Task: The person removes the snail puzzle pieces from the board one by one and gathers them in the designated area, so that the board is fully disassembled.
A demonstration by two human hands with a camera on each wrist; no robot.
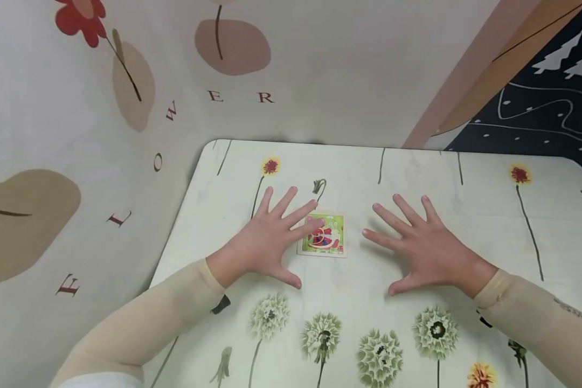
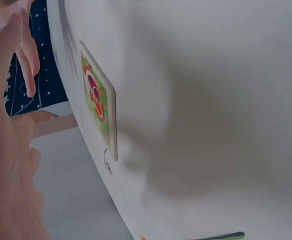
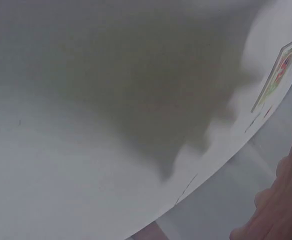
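A small square picture puzzle (image 1: 333, 235) with a snail on a green ground lies flat on the table. My left hand (image 1: 271, 237) hovers with fingers spread, its index finger overlapping the puzzle's upper left in the head view. In the left wrist view the puzzle (image 2: 97, 95) lies on the tabletop apart from that hand (image 2: 6, 165). To the puzzle's right, my right hand (image 1: 427, 248) is also held spread above the table, holding nothing. The right wrist view shows the puzzle (image 3: 278, 75) at the far right, beyond the hand (image 3: 281, 200).
The white tabletop (image 1: 359, 291) carries printed dandelions and flowers. A pale curtain (image 1: 320, 70) with letters and leaf shapes stands behind it and to the left. A dark cloth (image 1: 538, 113) with white trees hangs at the back right.
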